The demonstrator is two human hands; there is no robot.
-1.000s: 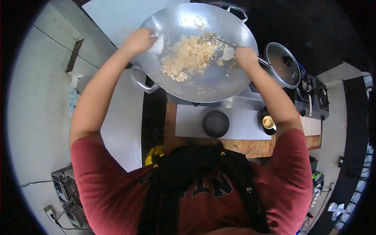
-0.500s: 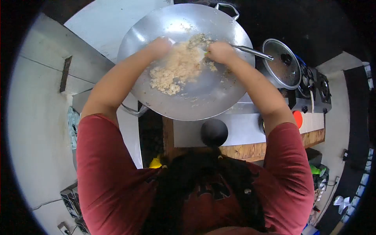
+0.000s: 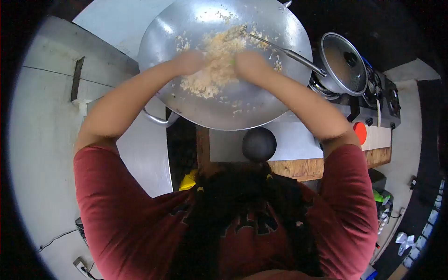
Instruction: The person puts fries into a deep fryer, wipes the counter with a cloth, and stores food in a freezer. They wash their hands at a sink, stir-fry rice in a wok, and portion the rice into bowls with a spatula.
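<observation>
Both hands are over a large metal wok (image 3: 261, 105), smeared by motion. My left hand (image 3: 190, 62) looks closed at the left side of a heap of pale, crumbly food like rice (image 3: 210, 86). On the heap's right side, my right hand (image 3: 249, 65) also looks closed, with a small greenish spot at its edge. What either hand grips is too blurred to make out. A long-handled metal utensil (image 3: 294, 57) rests in the wok, its head in the food and its handle over the right rim. Loose grains are scattered around the heap.
A glass-lidded pot (image 3: 344, 65) stands right of the wok on the stove (image 3: 385, 102). Below the wok is a dark round object (image 3: 259, 144) by a wooden-edged counter (image 3: 298, 170). A red round item (image 3: 360, 133) lies farther right. At left is a metal surface (image 3: 144, 158).
The wok sits higher in view, and the utensil's handle is tilted more steeply. Both hands have shifted over the heap. More grains are spread across the wok. White edges seen earlier by the hands no longer show.
</observation>
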